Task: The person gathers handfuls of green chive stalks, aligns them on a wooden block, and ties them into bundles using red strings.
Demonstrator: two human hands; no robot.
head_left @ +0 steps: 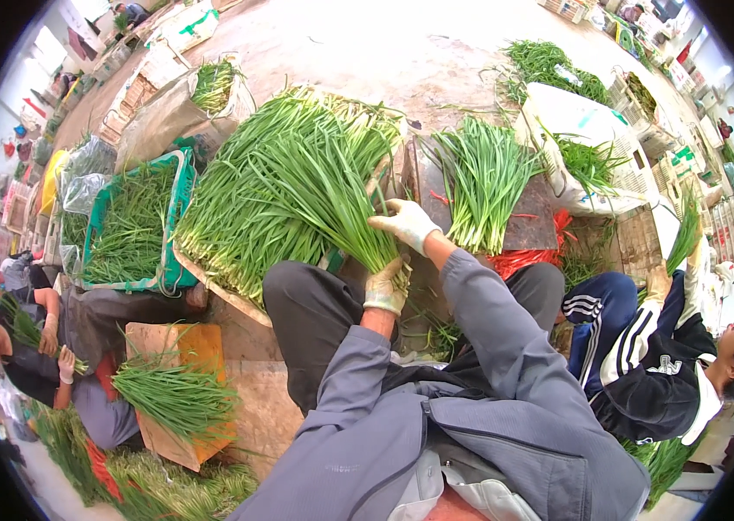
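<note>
My left hand (385, 290), in a pale knit glove, is closed around the whitish stem ends of a bunch of garlic chives (334, 195). The long green leaves fan out up and to the left, over a big heap of chives (243, 215) on a low tray or board. Beside the held bunch is my gloved right hand (406, 225), thumb and fingers apart, its fingertips at the edge of the stalks. A separate pile of chives (487, 182) lies on a dark board (530, 218) at my right, with red ties near it.
A green crate (175, 215) of loose leaves stands left. A white sack (601, 150) holds more greens at the right. Red plastic strands (523, 260) hang below the board. Co-workers sit on both sides holding chives; a wooden box (178, 352) bears another pile.
</note>
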